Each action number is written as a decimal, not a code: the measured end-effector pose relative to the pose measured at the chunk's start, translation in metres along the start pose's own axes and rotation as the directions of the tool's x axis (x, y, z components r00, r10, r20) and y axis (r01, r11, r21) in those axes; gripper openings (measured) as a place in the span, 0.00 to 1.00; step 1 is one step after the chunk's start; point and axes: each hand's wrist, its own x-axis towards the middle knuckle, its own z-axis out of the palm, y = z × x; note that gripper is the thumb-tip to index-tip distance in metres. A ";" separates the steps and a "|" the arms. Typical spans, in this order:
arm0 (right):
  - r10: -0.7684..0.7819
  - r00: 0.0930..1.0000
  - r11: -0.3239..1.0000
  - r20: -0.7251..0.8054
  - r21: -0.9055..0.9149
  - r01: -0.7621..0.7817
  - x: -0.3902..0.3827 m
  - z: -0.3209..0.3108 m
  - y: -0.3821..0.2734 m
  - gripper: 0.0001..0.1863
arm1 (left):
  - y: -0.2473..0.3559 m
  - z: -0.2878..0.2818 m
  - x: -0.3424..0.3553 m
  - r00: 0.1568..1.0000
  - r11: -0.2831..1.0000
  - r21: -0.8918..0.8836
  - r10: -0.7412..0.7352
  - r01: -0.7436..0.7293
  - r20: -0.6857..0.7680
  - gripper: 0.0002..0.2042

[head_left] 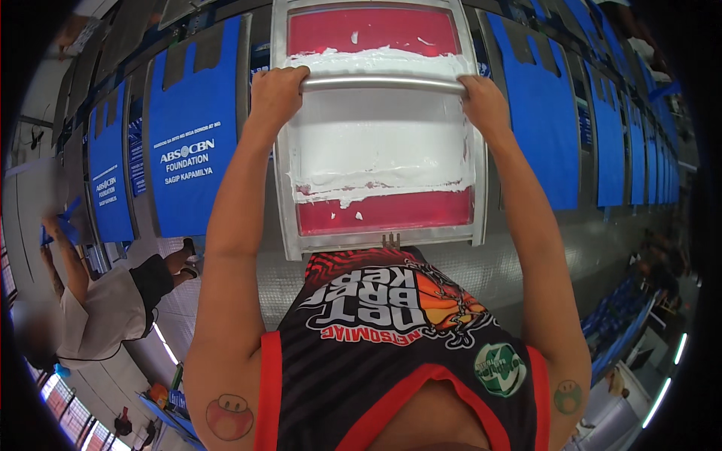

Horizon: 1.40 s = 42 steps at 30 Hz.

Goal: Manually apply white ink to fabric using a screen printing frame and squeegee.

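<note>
My left hand and my right hand are closed round the two ends of a long metal-handled squeegee. It lies across a screen-printing frame with a pale metal rim, toward the frame's far end. White ink covers the mesh on my side of the squeegee, with a thick ragged ridge at its near edge. Red mesh shows at the near and far ends, dotted with small ink blobs. The squeegee's blade is hidden under the handle. What lies beneath the frame is out of sight.
Blue bag-shaped pieces with white print, such as a blue piece at left and another blue piece at right, lie in rows on the long table. A person in a light shirt stands at left, holding something blue.
</note>
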 end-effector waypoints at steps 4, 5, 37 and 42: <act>-0.007 0.998 0.997 0.058 -0.083 0.012 -0.036 0.030 -0.016 0.12 | 0.020 0.051 -0.065 0.995 0.994 0.089 0.067 -0.059 -0.080 0.14; -0.001 0.998 0.997 0.060 -0.079 0.005 -0.053 0.018 -0.022 0.12 | 0.031 0.038 -0.082 0.993 0.995 0.074 0.080 -0.074 -0.086 0.13; 0.118 0.984 0.993 0.133 -0.048 -0.112 -0.115 -0.019 -0.033 0.08 | 0.068 -0.001 -0.127 0.993 0.990 -0.086 -0.105 0.108 0.047 0.09; 0.135 0.960 0.983 0.246 -0.157 -0.098 0.042 0.011 0.024 0.10 | 0.001 0.021 0.028 0.955 0.975 0.110 -0.214 0.195 0.204 0.11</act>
